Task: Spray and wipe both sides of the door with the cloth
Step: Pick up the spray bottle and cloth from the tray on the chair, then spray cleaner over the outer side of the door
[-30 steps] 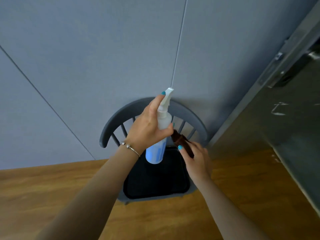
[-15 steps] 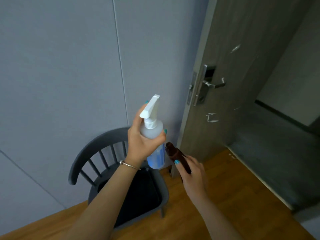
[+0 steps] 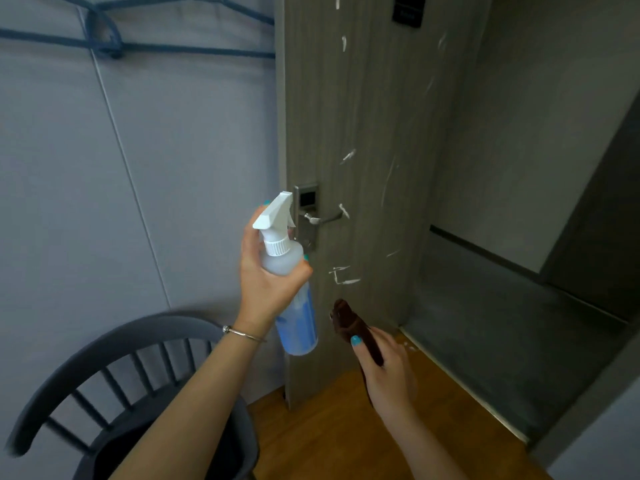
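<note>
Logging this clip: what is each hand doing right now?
Left hand: grips the spray bottle.
Right hand: grips the cloth.

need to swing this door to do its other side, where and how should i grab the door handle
Grip the lever's free end on the door handle, which sticks out level to the right of its lock plate. Come from the front and above, fingers curled over the bar. Both hands are full: left hand holds the spray bottle, right hand the cloth.
</note>
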`<state>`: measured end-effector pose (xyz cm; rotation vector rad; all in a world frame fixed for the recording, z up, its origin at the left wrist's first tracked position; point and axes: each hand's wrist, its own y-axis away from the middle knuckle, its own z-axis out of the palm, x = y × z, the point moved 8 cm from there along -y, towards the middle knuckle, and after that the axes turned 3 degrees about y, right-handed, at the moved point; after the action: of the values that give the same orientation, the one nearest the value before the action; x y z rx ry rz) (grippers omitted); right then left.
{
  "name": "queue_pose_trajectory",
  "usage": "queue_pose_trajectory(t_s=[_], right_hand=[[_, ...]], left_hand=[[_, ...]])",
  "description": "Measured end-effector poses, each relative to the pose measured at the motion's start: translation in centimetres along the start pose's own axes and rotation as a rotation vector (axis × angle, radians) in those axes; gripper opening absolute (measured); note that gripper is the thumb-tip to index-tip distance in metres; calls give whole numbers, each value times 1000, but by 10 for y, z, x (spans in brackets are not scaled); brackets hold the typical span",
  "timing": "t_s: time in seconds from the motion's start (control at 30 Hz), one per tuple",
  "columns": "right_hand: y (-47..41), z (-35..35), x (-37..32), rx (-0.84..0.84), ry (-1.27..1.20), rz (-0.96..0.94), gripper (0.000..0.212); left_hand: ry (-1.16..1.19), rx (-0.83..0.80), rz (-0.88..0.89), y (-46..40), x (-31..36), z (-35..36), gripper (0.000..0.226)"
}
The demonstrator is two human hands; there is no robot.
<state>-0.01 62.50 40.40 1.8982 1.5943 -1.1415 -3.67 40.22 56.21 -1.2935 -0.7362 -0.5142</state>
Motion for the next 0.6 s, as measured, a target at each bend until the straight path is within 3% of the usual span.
queue_pose_trajectory(t_s=[0.13, 0.3, 0.4, 0.53, 0.6], right_hand=[[-33, -41, 26, 4, -63, -7, 29], [-73, -75, 43, -9, -100, -42, 31], [-98, -88, 48, 10, -47, -83, 43], [-136, -102, 49, 42, 44, -148, 43], [-158, -106, 48, 67, 87, -213, 54]], left_hand=[[-40, 11, 3, -5, 2, 48, 90], [-33, 32, -41, -18, 2, 105, 68], [-52, 14, -33, -29, 6, 134, 59], [-91, 3, -47, -45, -8, 162, 59], [-102, 26, -53, -57, -22, 168, 62]])
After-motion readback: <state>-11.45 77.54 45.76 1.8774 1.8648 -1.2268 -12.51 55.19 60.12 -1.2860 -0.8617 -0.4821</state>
